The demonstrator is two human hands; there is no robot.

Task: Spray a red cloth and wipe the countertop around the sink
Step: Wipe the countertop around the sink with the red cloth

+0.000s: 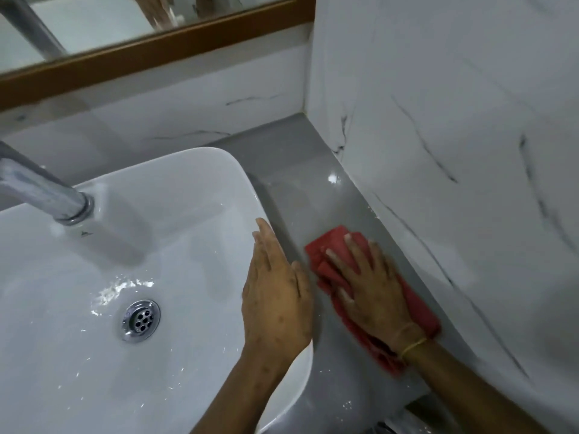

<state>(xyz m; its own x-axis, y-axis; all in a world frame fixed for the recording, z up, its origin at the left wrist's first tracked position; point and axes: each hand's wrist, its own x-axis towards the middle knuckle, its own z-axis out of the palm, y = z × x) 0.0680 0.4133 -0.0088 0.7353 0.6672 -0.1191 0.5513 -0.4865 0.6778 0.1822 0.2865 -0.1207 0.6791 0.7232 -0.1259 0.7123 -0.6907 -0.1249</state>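
Note:
A crumpled red cloth (332, 245) lies on the grey countertop (300, 170), in the narrow strip between the white sink (175, 189) and the marbled side wall. My right hand (372, 286) presses flat on the cloth with fingers spread, a yellow band at its wrist. My left hand (275, 292) rests flat on the sink's right rim, fingers together and extended, holding nothing. No spray bottle is in view.
A chrome tap (47, 195) reaches over the basin from the left, above the metal drain (141, 321). White marbled walls (454, 136) close the counter at the back and right. A wood-framed mirror (150, 48) hangs above. Water drops lie in the basin.

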